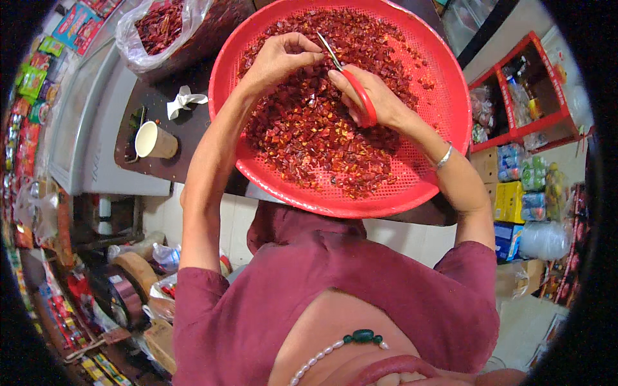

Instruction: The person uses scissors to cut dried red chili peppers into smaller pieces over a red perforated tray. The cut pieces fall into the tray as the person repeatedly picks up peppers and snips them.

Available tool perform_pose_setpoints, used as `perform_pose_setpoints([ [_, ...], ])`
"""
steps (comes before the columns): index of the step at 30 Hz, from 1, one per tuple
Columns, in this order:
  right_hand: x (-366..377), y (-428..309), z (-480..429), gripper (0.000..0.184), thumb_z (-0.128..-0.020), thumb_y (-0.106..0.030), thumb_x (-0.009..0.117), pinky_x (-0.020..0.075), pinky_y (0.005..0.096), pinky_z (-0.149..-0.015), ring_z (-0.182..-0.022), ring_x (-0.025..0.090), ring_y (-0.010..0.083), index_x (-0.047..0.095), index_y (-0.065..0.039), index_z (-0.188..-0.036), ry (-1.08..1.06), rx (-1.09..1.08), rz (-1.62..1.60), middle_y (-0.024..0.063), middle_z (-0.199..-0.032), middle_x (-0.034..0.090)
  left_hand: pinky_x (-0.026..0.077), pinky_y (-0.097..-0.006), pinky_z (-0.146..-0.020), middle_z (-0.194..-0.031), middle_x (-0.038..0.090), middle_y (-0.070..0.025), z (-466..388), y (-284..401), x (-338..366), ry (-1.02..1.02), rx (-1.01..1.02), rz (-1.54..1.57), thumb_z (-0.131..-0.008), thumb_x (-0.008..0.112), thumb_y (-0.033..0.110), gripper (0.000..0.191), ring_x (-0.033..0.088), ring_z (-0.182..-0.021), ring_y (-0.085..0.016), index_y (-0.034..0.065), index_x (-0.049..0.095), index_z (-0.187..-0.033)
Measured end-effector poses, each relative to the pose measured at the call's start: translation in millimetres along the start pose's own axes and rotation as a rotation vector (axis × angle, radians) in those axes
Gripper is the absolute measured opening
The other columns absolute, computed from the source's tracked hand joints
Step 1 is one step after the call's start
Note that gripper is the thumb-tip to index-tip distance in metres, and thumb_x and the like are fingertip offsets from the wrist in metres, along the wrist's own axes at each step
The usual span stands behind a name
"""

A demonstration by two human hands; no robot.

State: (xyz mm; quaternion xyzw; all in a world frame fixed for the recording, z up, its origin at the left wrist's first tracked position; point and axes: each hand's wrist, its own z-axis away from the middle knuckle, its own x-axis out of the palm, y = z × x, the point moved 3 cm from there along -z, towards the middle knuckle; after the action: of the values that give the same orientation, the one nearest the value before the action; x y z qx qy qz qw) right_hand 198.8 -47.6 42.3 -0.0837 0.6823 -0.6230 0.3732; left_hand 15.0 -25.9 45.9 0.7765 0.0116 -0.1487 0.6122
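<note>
My right hand grips a pair of scissors with red handles, its metal blades pointing up and left. Close to the blades, my left hand has thumb and forefinger brought together; whether a piece is pinched there is too small to tell. Both hands are over a round red plastic sieve tray with a perforated bottom. Cut pieces of dried red chili and some yellow seeds cover much of it. Beyond my left forearm, an open plastic bag contains longer dried chilies.
The tray rests on a dark table, overhanging its near edge. To the left are a paper cup, a crumpled white tissue and a grey chest freezer. A red shelf unit and stacked packaged goods stand at right.
</note>
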Motion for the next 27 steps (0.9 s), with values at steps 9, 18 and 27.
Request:
perform_pose_setpoints([
  [9,4.3,0.9,4.3,0.043,-0.092,-0.050,0.038,0.0389,0.0250,-0.043,-0.045,0.046,0.0105,0.040,-0.008,-0.086,0.004,-0.155,0.067,-0.0008,-0.059,0.042,0.048,-0.0251,-0.069,-0.085,0.062,-0.0061,2.9,3.5,5.8,-0.147,-0.041,0.092,-0.078,0.066,0.010,0.019,0.059,-0.073,-0.012,-0.0009,0.061,-0.092],
  [18,2.3,-4.0,7.1,0.048,-0.092,-0.048,0.040,0.0413,0.0356,-0.050,-0.053,0.053,0.0232,0.047,-0.002,-0.081,0.040,-0.127,0.197,0.0105,-0.060,0.048,0.048,-0.0262,-0.071,-0.084,0.063,-0.0064,5.5,3.1,5.5,-0.100,-0.036,0.020,-0.079,0.064,0.010,0.018,0.060,-0.074,-0.013,-0.0008,0.061,-0.093],
  [27,5.9,3.5,4.6,0.049,-0.089,-0.052,0.044,0.0401,0.0267,-0.039,-0.042,0.048,0.0109,0.048,-0.005,-0.076,0.003,0.062,-0.058,0.0005,-0.056,0.045,0.047,-0.0226,-0.066,-0.079,0.062,-0.0034,4.7,-0.2,1.5,-0.051,-0.034,-0.083,-0.079,0.067,0.013,0.017,0.058,-0.069,-0.009,0.0009,0.061,-0.089],
])
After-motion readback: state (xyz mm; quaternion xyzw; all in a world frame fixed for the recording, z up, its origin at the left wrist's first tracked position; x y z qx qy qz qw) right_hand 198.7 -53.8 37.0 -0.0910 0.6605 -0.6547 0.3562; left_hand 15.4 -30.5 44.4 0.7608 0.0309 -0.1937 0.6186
